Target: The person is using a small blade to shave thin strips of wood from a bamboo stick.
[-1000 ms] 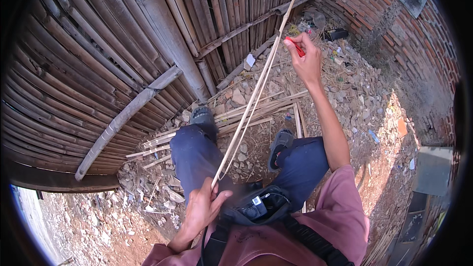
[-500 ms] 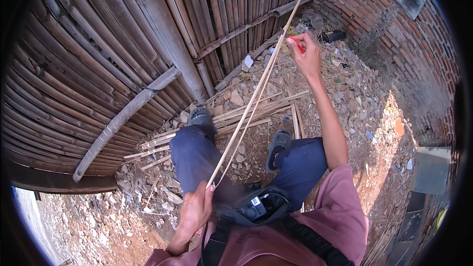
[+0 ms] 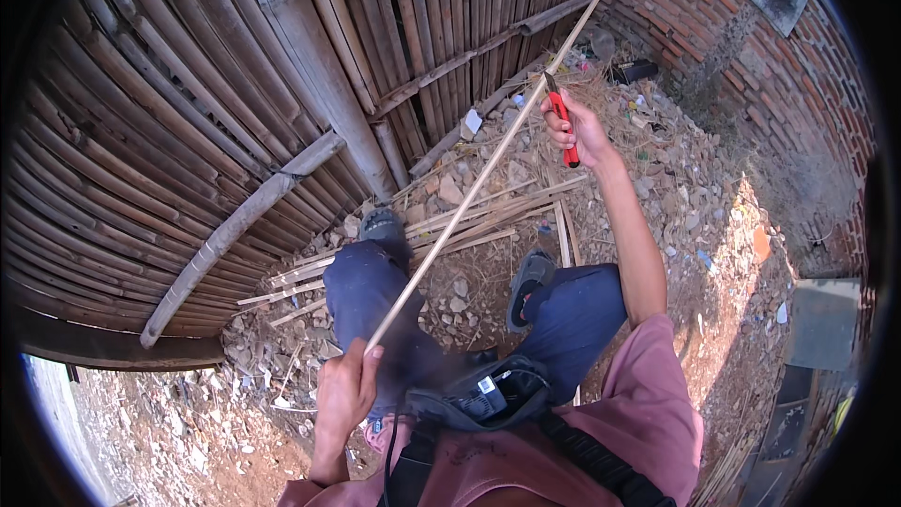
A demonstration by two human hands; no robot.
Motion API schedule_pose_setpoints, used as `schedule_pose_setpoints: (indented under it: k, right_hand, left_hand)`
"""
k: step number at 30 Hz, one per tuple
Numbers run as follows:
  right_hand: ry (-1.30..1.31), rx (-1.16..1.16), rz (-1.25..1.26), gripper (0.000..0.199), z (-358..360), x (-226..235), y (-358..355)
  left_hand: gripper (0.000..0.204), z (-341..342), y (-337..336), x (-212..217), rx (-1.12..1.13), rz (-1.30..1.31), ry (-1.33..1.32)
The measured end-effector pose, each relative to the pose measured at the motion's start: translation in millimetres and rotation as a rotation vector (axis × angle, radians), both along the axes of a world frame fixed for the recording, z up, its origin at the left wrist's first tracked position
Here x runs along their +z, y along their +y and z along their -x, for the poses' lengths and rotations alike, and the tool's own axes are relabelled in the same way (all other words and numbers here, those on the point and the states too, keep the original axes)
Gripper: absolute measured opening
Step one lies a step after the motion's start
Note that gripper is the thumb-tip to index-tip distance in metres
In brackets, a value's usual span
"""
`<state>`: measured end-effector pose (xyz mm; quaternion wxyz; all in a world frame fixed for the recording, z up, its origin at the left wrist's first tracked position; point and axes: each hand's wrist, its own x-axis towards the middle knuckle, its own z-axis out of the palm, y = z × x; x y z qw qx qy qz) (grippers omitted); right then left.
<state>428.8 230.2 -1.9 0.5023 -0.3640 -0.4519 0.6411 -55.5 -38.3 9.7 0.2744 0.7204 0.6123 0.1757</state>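
My left hand (image 3: 345, 390) is closed around the near end of a long, pale bamboo strip (image 3: 460, 216). The strip slants away to the upper right, past my knees. In my right hand (image 3: 584, 131), fingers wrapped round, is a red utility knife (image 3: 563, 127). Its dark blade points up and meets or nearly meets the strip toward the far end; actual contact is too small to make out. Below the strip, several more bamboo strips (image 3: 488, 216) lie in a loose pile on the ground between and beyond my feet.
A bamboo slat wall (image 3: 141, 160) with a thick post (image 3: 314, 66) rises on the left. A brick wall (image 3: 694, 19) stands at the far right. Stones and litter cover the ground (image 3: 657, 207). A dark open pouch (image 3: 488, 394) sits at my waist.
The thin sliver hanging beside the strip is no longer seen. My right hand has come slightly nearer, with the knife turned upright. My left hand has moved a little left.
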Motion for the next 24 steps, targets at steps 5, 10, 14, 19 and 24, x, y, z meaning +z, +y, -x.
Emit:
schedule_pose_setpoints:
  k: [5,10,14,19,24]
  right_hand:
    - [-1.194,-0.489,-0.577,0.041,8.2,-2.9,-1.6]
    - [-1.252,-0.362,-0.48,0.035,-14.7,-18.5,-2.0]
    - [-0.733,-0.092,-0.207,0.034,-27.8,-40.4,4.4]
    - [-1.374,-0.147,-0.422,0.021,-40.5,-46.6,4.7]
    - [-1.51,-0.366,-0.83,0.025,-33.6,-48.9,0.8]
  left_hand:
    - [0.03,2.5,2.0,-6.7,0.022,-0.06,0.058]
    - [0.03,1.6,0.2,-9.4,0.012,-0.087,0.082]
    - [0.03,0.6,-0.5,-11.4,0.027,-0.089,0.055]
    - [0.03,0.9,4.1,-14.9,0.057,-0.152,0.113]
    - [0.032,3.2,0.5,-14.0,0.081,-0.105,0.111]
